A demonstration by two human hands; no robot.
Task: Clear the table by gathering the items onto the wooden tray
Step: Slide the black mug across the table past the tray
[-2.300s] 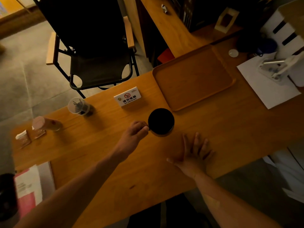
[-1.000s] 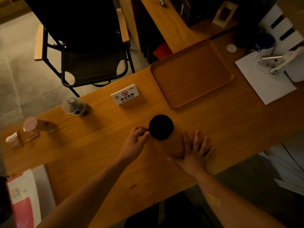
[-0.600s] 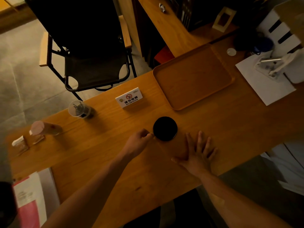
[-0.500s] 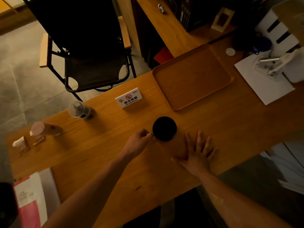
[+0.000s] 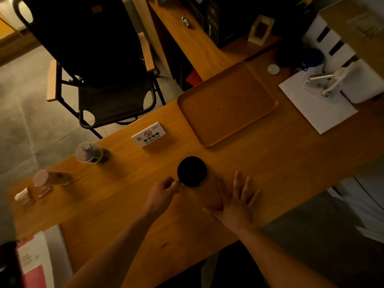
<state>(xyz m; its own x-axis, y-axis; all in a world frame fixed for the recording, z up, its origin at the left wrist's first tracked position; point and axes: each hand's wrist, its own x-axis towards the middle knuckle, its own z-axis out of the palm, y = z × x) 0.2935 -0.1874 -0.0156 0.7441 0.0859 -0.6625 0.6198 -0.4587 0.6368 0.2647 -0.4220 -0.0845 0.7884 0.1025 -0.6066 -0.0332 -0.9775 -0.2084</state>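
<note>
— What is lying on the wooden table (image 5: 280, 163), and what is it made of?

— The wooden tray (image 5: 227, 103) is sitting empty on it: a rectangle with rounded corners, a low raised rim and a smooth, matte brown surface. Nearer to the person than the tray, a black round cup (image 5: 192, 171) is standing; from above it is looking like a flat dark disc. To the left of the tray, a white no-smoking sign (image 5: 149, 136) is standing, a small glossy block with a red circle. Further left of it, a clear plastic cup (image 5: 89, 153) and a pinkish cylinder (image 5: 52, 178) are lying on their sides, and some small packets (image 5: 23, 198) are lying near them.

— And what are the hands doing?

— The left hand (image 5: 163, 192) is curling its fingers at the cup's left edge, touching it; whether it is really gripping a handle, I cannot tell. The right hand (image 5: 236, 199) is resting flat on the table with fingers spread, holding nothing, just beside the cup. To the right of the tray, a white sheet of paper (image 5: 315, 104) is lying.
</note>
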